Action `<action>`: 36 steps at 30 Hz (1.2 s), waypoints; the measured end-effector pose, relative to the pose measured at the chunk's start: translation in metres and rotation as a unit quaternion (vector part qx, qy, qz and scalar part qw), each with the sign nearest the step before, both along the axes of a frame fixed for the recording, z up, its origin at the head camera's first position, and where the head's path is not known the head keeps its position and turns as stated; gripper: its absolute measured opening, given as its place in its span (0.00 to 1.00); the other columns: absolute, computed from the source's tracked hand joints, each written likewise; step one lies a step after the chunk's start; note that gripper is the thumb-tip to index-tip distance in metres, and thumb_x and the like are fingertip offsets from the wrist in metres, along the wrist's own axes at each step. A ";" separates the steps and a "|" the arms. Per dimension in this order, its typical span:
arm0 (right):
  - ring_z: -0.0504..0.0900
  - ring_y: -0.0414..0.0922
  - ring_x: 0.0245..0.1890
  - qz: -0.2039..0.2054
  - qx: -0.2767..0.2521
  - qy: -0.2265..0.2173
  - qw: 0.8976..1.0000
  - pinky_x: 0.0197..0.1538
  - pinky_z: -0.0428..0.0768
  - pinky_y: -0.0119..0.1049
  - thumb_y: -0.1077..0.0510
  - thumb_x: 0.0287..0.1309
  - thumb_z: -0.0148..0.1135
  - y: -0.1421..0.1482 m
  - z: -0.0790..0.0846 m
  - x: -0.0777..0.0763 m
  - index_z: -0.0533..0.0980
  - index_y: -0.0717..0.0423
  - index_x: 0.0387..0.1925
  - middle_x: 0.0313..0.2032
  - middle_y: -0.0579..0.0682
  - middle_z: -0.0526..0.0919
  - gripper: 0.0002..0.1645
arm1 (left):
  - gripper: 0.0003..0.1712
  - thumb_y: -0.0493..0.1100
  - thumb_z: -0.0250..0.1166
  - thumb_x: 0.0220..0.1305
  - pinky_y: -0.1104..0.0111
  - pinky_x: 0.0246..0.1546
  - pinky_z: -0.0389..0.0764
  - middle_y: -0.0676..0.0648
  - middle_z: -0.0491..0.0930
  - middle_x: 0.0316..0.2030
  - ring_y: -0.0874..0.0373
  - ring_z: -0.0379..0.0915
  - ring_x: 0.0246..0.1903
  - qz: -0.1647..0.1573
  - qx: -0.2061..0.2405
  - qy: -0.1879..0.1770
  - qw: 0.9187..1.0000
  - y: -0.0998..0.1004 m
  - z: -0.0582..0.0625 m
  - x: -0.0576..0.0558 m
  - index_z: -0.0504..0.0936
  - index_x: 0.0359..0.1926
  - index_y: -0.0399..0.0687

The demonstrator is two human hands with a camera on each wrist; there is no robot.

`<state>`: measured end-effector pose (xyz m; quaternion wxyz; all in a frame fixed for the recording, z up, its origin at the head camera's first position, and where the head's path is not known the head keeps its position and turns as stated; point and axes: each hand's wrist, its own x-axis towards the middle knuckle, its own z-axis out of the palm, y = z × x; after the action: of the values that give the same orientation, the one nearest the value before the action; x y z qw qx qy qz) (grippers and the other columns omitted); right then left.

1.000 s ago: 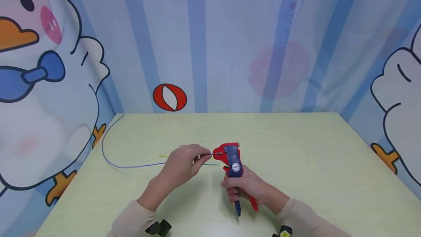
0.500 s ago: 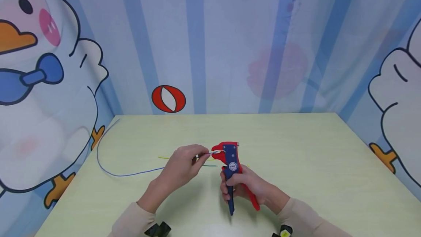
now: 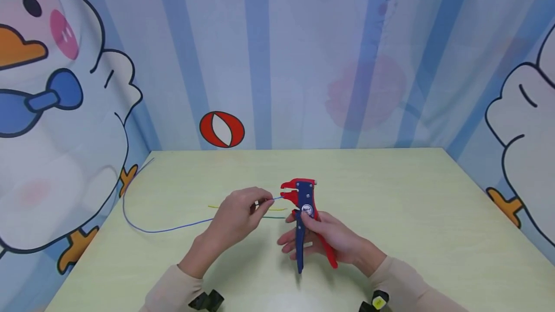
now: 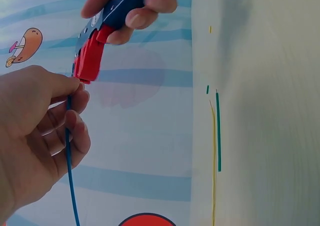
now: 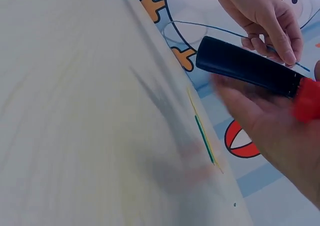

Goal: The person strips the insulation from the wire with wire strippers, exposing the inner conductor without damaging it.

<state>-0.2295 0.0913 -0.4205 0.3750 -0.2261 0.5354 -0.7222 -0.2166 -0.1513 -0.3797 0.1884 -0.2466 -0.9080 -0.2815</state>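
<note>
Between thumb and fingertips, my left hand (image 3: 236, 211) pinches a blue wire (image 3: 173, 228) near its end; the rest curves away leftward over the table. To the right, my right hand (image 3: 340, 240) holds a red and blue wire stripper (image 3: 305, 191) upright, thumb across its front and the other fingers loosened off the blue handle (image 5: 245, 65). The tool's jaws stand apart in the head view, and the wire's short end reaches up to them. Whether that end lies between the jaws or just outside, I cannot tell. In the left wrist view, fingertips cover the spot.
Behind the left hand, a yellow wire (image 4: 214, 151) and a shorter green wire (image 4: 218, 136) lie side by side on the pale table (image 3: 390, 196). Tiny yellow (image 4: 210, 29) and green (image 4: 208, 89) snippets lie near them. A printed duck curtain (image 3: 295, 61) backs the table.
The right fingers have loosened from the handle and the stripper's jaws have opened. The tool has risen slightly. The left hand has shifted slightly left with the blue wire, whose loop has moved left.
</note>
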 end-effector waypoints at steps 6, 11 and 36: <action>0.85 0.55 0.43 0.004 0.005 -0.029 1.000 0.51 0.78 0.61 0.39 0.77 0.41 0.001 -0.001 0.000 0.57 0.46 0.75 0.42 0.58 0.83 0.33 | 0.07 0.40 0.71 0.64 0.74 0.26 0.75 0.54 0.84 0.33 0.64 0.69 0.24 0.000 0.000 0.007 1.000 -0.002 0.000 0.000 0.88 0.43 0.47; 0.83 0.50 0.39 -0.020 0.001 -0.007 1.000 0.50 0.80 0.58 0.51 0.75 0.49 0.001 -0.001 0.001 0.59 0.55 0.71 0.38 0.54 0.82 0.29 | 0.07 0.40 0.71 0.64 0.74 0.26 0.75 0.54 0.84 0.33 0.65 0.68 0.24 0.003 0.003 0.017 1.000 -0.003 0.000 -0.001 0.88 0.43 0.47; 0.83 0.50 0.34 -0.008 0.049 0.072 0.996 0.47 0.83 0.49 0.64 0.64 0.57 -0.001 -0.008 0.004 0.67 0.71 0.46 0.34 0.55 0.80 0.15 | 0.09 0.41 0.71 0.64 0.74 0.25 0.74 0.56 0.83 0.32 0.65 0.67 0.24 -0.005 0.006 0.016 1.000 -0.003 -0.002 0.000 0.88 0.45 0.48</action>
<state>-0.2256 0.0899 -0.4281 0.3402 -0.2546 0.5976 -0.6800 -0.2169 -0.1543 -0.3821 0.2028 -0.2550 -0.9019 -0.2836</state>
